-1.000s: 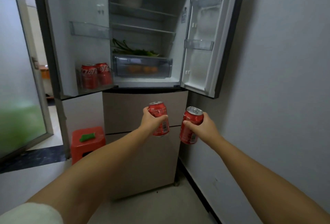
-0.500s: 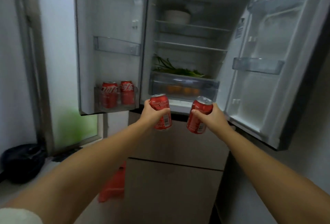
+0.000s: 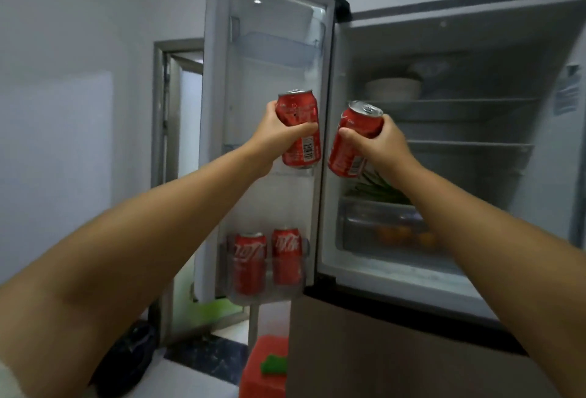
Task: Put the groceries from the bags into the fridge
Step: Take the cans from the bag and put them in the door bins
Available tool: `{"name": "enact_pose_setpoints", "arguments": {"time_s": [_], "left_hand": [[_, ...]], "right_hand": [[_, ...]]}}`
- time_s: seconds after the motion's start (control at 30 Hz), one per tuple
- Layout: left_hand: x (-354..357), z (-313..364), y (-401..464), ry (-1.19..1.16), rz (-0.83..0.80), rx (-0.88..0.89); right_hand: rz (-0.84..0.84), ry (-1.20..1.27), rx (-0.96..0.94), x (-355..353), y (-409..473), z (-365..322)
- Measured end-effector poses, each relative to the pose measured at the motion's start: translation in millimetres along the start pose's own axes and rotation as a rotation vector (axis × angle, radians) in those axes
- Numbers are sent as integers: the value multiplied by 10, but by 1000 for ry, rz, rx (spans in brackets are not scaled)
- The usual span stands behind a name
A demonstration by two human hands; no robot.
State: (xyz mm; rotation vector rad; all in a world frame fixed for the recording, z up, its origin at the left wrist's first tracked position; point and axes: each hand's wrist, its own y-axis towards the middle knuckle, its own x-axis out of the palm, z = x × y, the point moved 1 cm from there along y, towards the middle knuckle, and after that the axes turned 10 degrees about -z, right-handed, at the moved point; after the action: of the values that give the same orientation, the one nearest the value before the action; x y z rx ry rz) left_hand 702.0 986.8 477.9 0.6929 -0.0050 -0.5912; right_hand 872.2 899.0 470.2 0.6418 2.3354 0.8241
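Note:
My left hand (image 3: 279, 137) grips a red cola can (image 3: 299, 118) upright in front of the open left fridge door (image 3: 269, 55), at the height of its middle shelf. My right hand (image 3: 380, 147) grips a second red cola can (image 3: 352, 140), tilted, at the left edge of the fridge interior (image 3: 475, 131). Two more red cans (image 3: 268, 259) stand in the door's bottom bin. Green vegetables (image 3: 377, 189) lie above the crisper drawer (image 3: 374, 226), partly hidden by my right arm.
A white bowl (image 3: 393, 88) sits on the top fridge shelf. Orange fruit (image 3: 409, 237) shows inside the drawer. A red stool (image 3: 266, 369) with a green item stands by the fridge base. A black bag (image 3: 133, 356) lies on the floor at left, by a doorway (image 3: 187, 118).
Both hands have risen with their cans, from below the fridge compartment to the height of the door's middle shelf. My view has turned up and to the left, closer to the left door.

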Motion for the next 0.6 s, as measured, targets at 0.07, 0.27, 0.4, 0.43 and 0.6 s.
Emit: {"name": "enact_pose_setpoints", "arguments": {"time_s": [0.07, 0.27, 0.4, 0.43, 0.6], "left_hand": [[-152, 81, 199, 27, 30, 44], [-570, 71, 559, 101, 151, 82], [-816, -59, 692, 142, 295, 37], [-847, -86, 707, 192, 305, 10], [-775, -213, 681, 470, 267, -164]], "right_hand": [[30, 51, -52, 62, 286, -35], [4, 154, -127, 395, 924, -66], [-74, 194, -124, 656, 1193, 12], [-112, 179, -109, 715, 1239, 29], [-316, 33, -61, 899, 1267, 103]]}}
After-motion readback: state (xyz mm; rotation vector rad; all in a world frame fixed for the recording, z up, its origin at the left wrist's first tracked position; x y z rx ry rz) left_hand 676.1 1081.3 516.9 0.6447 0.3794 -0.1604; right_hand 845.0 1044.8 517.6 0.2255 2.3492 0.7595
